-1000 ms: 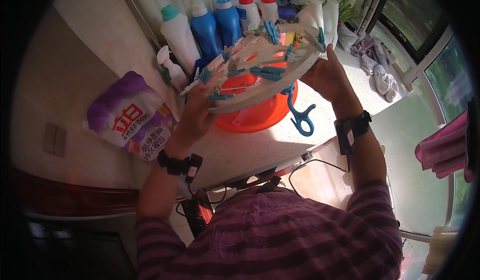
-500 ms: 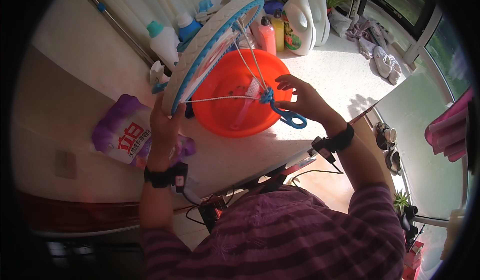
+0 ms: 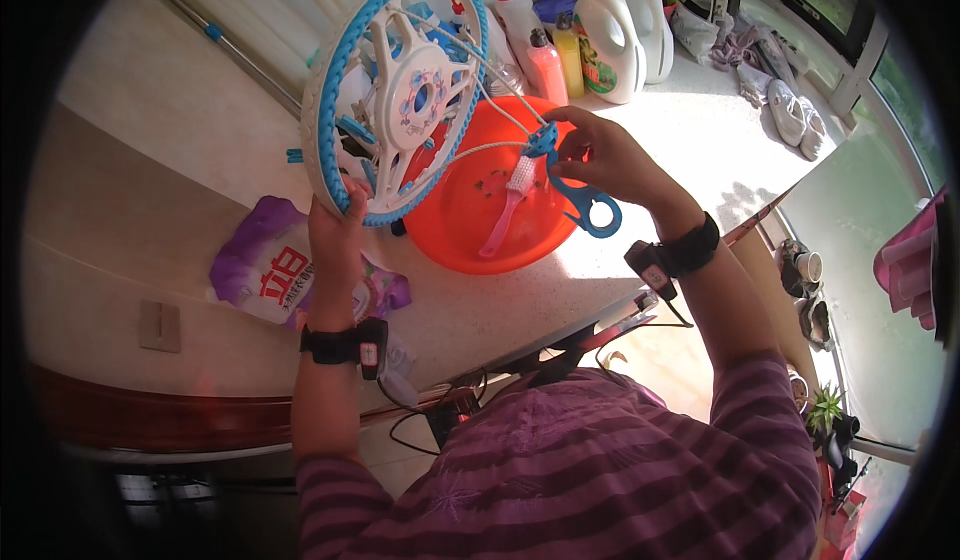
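The round drying rack was up in the air, tipped nearly on edge, over the counter and the left side of the red basin. It looked to be thin moulded plastic, so probably light for its breadth and fairly stiff around the rim; the smooth surface might have turned slippery if wet. The white cords, by contrast, seemed limp enough to swing or tangle, and the small blue pegs looked like the parts likeliest to snag or snap. The thick rim was the sound place for a firm grip — with the blue hook, where the cords met, as a second point of control.

The left hand was closed on the lower rim, its thumb lying against the near face (the other fingers were mostly hidden behind). The right hand was half open, fingers bent, thumb and forefinger parted on either side of the hook's top — whether they pressed on it or only hovered close, I could not tell. Beneath the hook, a pink brush lay in the basin.
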### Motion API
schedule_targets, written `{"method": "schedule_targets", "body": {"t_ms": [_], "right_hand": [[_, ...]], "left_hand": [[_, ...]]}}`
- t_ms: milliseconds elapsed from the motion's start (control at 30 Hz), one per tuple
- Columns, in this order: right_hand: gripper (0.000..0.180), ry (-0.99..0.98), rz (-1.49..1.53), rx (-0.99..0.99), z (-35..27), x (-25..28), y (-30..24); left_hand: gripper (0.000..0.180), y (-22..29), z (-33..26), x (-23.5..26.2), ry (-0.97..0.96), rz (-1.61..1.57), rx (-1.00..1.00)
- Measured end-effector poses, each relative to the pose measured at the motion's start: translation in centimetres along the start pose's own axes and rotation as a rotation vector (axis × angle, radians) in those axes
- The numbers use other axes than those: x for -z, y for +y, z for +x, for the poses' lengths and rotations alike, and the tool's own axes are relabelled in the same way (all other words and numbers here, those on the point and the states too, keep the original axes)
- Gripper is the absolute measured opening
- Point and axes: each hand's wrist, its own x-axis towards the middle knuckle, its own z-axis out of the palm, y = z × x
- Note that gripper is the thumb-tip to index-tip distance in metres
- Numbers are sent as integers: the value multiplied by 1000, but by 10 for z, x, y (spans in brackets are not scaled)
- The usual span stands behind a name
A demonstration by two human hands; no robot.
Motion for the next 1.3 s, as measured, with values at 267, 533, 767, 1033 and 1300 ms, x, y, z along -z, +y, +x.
{"method": "schedule_targets", "body": {"t_ms": [267,533,767,1033,1300], "right_hand": [[48,331,-272,120,45,-60,60],[43,364,-207,75,32,-84,90],[40,329,-234,74,30,-81,88],[36,292,-209,46,29,-79,94],[34,264,-228,17,28,-77,89]], "left_hand": [[18,-5,19,0,-5,-11,92],[20,-5,12,-5,1,-53,208],[25,6,14,-7,16,-26,223],[23,2,23,-3,22,19,235],[20,-2,25,0,-17,-33,245]]}}
